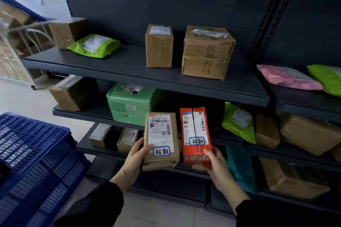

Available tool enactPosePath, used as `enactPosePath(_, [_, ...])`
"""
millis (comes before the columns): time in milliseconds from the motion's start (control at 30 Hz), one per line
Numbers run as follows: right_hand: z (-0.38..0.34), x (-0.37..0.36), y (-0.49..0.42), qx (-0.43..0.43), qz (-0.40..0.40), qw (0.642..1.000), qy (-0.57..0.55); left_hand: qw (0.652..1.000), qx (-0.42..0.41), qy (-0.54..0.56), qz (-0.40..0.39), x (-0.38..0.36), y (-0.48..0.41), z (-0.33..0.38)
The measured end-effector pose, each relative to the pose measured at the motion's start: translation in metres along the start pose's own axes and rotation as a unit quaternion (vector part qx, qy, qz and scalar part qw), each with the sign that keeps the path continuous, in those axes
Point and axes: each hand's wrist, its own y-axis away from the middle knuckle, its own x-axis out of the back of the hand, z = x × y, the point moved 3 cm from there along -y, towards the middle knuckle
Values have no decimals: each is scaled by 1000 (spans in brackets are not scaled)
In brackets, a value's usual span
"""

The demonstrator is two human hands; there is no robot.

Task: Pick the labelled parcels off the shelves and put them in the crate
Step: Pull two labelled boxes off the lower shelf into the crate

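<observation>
Holding two parcels at once here, one per hand, both out in front of the shelving unit (120,66) and clear of its boards. The left hand (137,155) is wrapped round the lower left edge of a brown cardboard parcel (160,134), thumb lying on the front just beside the blue-bordered handwritten sticker (161,151). The right hand (215,162) grips the bottom end of a red carton (195,131) that has the same kind of sticker on it. Its thumb is on the front and its fingers are out of sight behind. Both parcels are upright with their labels facing the camera.

Handling guess: both look like small, stiff boxes, light enough to carry one-handed. The brown one seems a bit squashed at the bottom, with a flap or second layer poking out, so I'd keep the grip under that end. The red one looks glossy and maybe slippery, so pinching across its narrow sides feels safer than hanging on by the end.

The blue plastic crate (46,153) sits low on the left, so the brown parcel is the closer drop. The small cardboard box (159,46) on the upper shelf only shows a shipping label, no sticker that I can see.
</observation>
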Motion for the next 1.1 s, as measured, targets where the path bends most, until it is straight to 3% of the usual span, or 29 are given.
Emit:
enactPosePath(233, [11,-28,41,34,-29,999,-29,1000,-24,-5,14,21,45,15])
enactPosePath(467, [37,-84,104,57,-69,995,-35,997,-36,7,63,86,107,24])
enactPosePath(867, [74,-210,191,42,-209,977,25,980,-95,45,170,217,252,42])
enactPosePath(1100, [97,-294,235,31,-305,950,56,953,-138,87,256,291,340,46])
